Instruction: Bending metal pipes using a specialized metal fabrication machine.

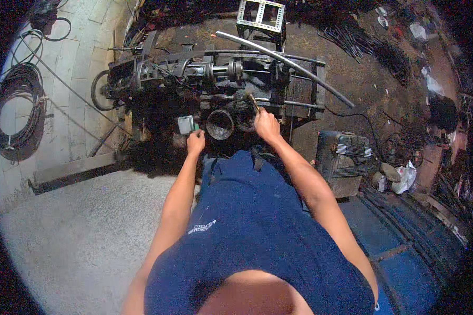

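Observation:
My left hand (196, 142) is closed on the green grip of a pale, flat, squarish tool (186, 125); its exact kind is unclear. It is held in front of a dark, greasy machine (168, 73) with shafts and rollers. My right hand (267, 125) grips a slim-handled brush (254, 101), whose brownish tip reaches a horizontal shaft (223, 98) of the machine. Between the two hands sits a round metal cup-like part (219, 125), low on the machine's near side. The bristle end is small and blurred against the dark metal.
A long metal pipe (284, 63) slants across the machine's right side. Behind it stands a perforated metal frame (261, 16). A ribbed metal box (342, 160) is at the right, near a white plastic bag (404, 177). Coiled hose (37, 105) lies at the left.

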Tool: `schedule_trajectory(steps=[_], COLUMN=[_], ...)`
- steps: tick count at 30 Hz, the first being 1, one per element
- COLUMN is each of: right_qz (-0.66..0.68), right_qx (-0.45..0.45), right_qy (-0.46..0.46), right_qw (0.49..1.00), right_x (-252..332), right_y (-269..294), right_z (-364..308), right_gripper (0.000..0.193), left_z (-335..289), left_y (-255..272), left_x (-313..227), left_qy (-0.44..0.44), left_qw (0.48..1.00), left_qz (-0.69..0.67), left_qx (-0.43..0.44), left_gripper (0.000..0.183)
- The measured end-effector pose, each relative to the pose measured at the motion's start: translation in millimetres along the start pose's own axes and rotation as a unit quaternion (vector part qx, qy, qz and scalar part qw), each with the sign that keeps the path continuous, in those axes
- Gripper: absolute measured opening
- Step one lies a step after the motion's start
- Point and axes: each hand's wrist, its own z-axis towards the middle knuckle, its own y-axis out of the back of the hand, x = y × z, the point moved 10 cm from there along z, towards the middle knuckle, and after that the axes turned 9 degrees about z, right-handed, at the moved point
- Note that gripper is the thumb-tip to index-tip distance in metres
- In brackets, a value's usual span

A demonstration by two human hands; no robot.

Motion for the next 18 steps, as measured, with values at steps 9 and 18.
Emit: schedule_trajectory(steps=[9,18], right_qz=[0.007,0.005], right_qx=[0.002,-0.007], right_qy=[-0.003,-0.007], right_qw=[1.0,1.0], right_x=[2,-7], right_y=[2,-4], right_z=[-3,-2], right_gripper=[0.028,0.03], left_z=[-1,-8], left_y=[1,12], left_x=[0,-12], left_qy=[0.015,-0.01], left_qw=[1.0,0.999], left_qz=[0.011,0.015], left_qx=[0.007,-0.028], left_gripper=[0.032,0.03])
